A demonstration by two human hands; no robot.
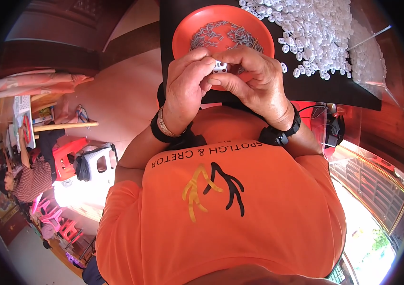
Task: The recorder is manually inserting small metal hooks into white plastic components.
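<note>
Between my two hands is a small white plastic piece [219, 67] with dark holes, held up over the near rim of an orange bowl [182, 38]. My left hand [186, 85] is closed, its fingertips pinching the piece from the left. From the other side my right hand [257, 84] grips it with thumb and forefinger. Many thin grey metal pins [211, 34] lie in the bowl, partly behind my hands. Fingers cover most of the piece, so I cannot tell whether a pin is in it.
A large heap of white plastic pieces [318, 31] spreads over the dark table [301, 90] to the right, beside a clear sheet [370, 52]. At the left, a person in a striped shirt [36, 180] sits near a red stool [65, 159] and a white stool [101, 159].
</note>
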